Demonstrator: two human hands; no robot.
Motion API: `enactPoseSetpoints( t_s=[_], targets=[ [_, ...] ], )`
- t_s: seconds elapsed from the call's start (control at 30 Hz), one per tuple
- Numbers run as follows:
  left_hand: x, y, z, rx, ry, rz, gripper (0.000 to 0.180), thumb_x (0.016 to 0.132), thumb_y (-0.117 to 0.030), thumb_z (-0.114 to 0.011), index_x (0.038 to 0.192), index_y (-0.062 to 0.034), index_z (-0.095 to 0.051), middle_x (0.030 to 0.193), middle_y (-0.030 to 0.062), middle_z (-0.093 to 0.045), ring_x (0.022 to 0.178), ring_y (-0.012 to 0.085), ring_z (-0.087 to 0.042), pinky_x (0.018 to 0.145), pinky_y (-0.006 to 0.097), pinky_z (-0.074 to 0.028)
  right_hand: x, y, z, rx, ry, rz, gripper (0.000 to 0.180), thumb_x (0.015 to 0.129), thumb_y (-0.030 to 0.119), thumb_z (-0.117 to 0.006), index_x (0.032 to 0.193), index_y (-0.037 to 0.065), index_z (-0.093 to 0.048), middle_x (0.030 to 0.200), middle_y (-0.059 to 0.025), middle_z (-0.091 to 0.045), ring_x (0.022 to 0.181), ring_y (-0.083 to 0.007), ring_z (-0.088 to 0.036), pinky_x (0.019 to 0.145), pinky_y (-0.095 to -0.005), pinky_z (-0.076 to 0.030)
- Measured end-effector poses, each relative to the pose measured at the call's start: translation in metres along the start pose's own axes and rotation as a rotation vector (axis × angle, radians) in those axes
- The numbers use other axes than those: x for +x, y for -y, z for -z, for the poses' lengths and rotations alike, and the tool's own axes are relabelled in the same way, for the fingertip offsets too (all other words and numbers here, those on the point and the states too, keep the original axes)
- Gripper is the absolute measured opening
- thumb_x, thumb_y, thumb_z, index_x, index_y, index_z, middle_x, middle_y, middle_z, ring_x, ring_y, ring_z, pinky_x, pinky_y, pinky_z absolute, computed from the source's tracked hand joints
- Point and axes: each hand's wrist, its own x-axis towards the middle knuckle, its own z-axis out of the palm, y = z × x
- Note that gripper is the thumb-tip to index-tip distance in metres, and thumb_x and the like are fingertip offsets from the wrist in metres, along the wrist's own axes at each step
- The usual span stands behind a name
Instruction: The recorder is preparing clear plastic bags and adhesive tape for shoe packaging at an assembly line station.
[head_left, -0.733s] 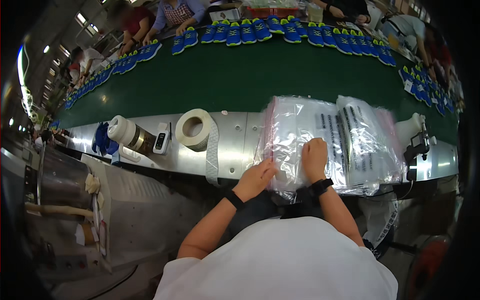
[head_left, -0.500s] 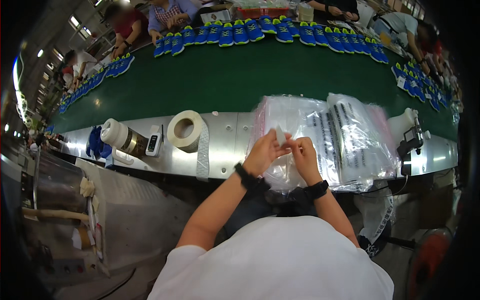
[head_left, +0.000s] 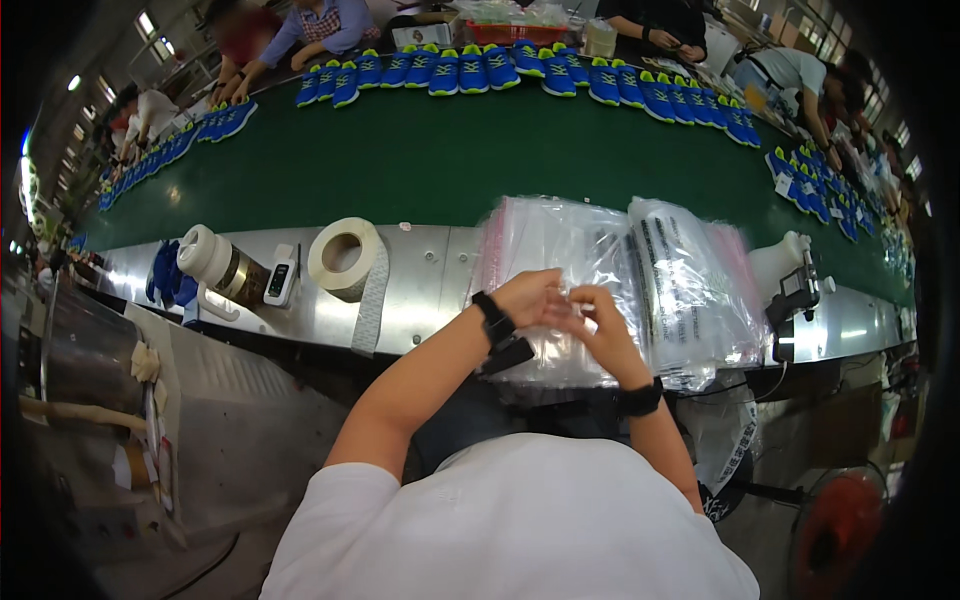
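Over a stack of clear plastic bags [head_left: 565,240], both hands are close together. My left hand [head_left: 530,297] is closed, its fingers curled in toward the right; what they hold, if anything, is hidden. My right hand [head_left: 605,330] reaches toward it with fingers apart and slightly blurred, their tips by the left fingers. A second pile of printed clear bags [head_left: 690,285] lies just right of the first. To the left of the bags, a roll of white label tape [head_left: 328,262] rests on the metal edge, its loose strip hanging toward me.
A white-lidded bottle [head_left: 225,268] and a small white device with a dark screen [head_left: 282,276] stand left of the roll. A tape dispenser [head_left: 795,290] sits right of the bags. Beyond runs a green belt [head_left: 400,165] with rows of blue shoes [head_left: 445,72]; other people work across it.
The small white piece seen at my left fingers no longer shows. My right fingers have spread from a pinch. The whole view has shifted slightly; a person at far left reaches toward the shoes.
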Motion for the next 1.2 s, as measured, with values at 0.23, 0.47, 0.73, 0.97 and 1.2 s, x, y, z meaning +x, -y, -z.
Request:
enactPoseSetpoints(
  t_s=[0.23, 0.47, 0.73, 0.97, 1.2],
  targets=[
    [-0.107, 0.011, -0.007, -0.084, -0.228, -0.304, 0.047, 0.091, -0.026, -0.042, 0.128, -0.0003, -0.028, 0.127, 0.0194, -0.037, 0.096, 0.0386, -0.056, 0.077, 0.037, -0.05, -0.002, 0.0, -0.028, -0.681, 0.077, 0.172, 0.012, 0.079, 0.014, -0.054, 0.088, 0.007, -0.06, 0.083, -0.0084, -0.061, 0.074, -0.0279, -0.058, 0.059, -0.0372, -0.048],
    [-0.202, 0.112, 0.108, -0.272, -1.065, -0.628, 0.028, 0.085, -0.02, -0.051, 0.109, -0.0041, -0.047, 0.106, 0.0096, -0.054, 0.089, 0.0208, -0.057, 0.068, 0.03, -0.048, -0.013, -0.042, 0.131, 0.307, -0.952, -0.314, 0.02, 0.088, 0.017, -0.047, 0.078, 0.001, -0.054, 0.065, -0.0044, -0.054, 0.056, -0.0119, -0.054, 0.047, -0.024, -0.039],
    [-0.193, 0.157, 0.187, -0.006, -0.885, -0.525, 0.037, 0.078, -0.005, -0.053, 0.113, -0.0013, -0.044, 0.103, 0.0068, -0.053, 0.092, 0.015, -0.048, 0.08, 0.028, -0.038, -0.136, -0.119, 0.199, -0.647, -1.215, -0.49, 0.017, 0.082, 0.015, -0.051, 0.089, -0.001, -0.055, 0.075, -0.0093, -0.055, 0.067, -0.0206, -0.055, 0.062, -0.0308, -0.044],
    [-0.172, 0.117, 0.103, 0.461, -0.657, -0.423, 0.015, 0.084, -0.011, -0.053, 0.091, 0.0016, -0.058, 0.075, -0.0005, -0.056, 0.065, 0.0053, -0.049, 0.056, 0.022, -0.04, -0.052, -0.017, 0.064, -0.226, -0.532, -0.204, 0.013, 0.085, 0.009, -0.05, 0.093, -0.001, -0.054, 0.082, -0.0052, -0.055, 0.066, -0.012, -0.05, 0.062, -0.0268, -0.042],
    [-0.157, 0.076, 0.037, -0.245, -0.515, -0.466, 0.022, 0.088, -0.017, -0.05, 0.103, -0.0009, -0.053, 0.082, 0.0026, -0.058, 0.064, 0.0079, -0.054, 0.055, 0.02, -0.044, 0.024, 0.042, -0.09, 0.435, 0.588, -0.457, 0.02, 0.088, 0.018, -0.05, 0.098, 0.002, -0.055, 0.081, 0.0006, -0.055, 0.067, -0.0068, -0.049, 0.061, -0.0207, -0.042]
  ],
)
